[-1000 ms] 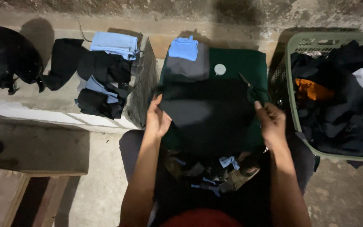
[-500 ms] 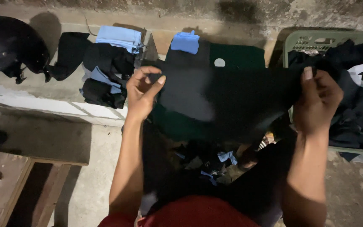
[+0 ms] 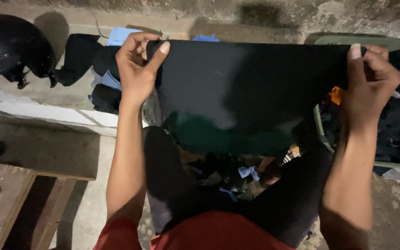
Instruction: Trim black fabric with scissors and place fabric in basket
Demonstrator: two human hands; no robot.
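- A rough concrete wall (image 3: 302, 14) runs along the top of the frame, with a pale ledge (image 3: 38, 111) at the left bearing a helmet (image 3: 5, 46) and a pile of dark and blue clothes (image 3: 103, 69).
- Our left hand (image 3: 137, 69) and right hand (image 3: 371, 78) each pinch a top corner of the black cloth (image 3: 255, 92), thumbs in front, so it hangs flat and spread across the middle of the frame.
- A green basket (image 3: 322, 129) of dark clothes sits at the right, mostly hidden; what lies in our lap is hard to tell, perhaps scraps.
- Half a second ago the cloth sagged lower between our hands; now it is raised and pulled taut, and it hides the green board behind.
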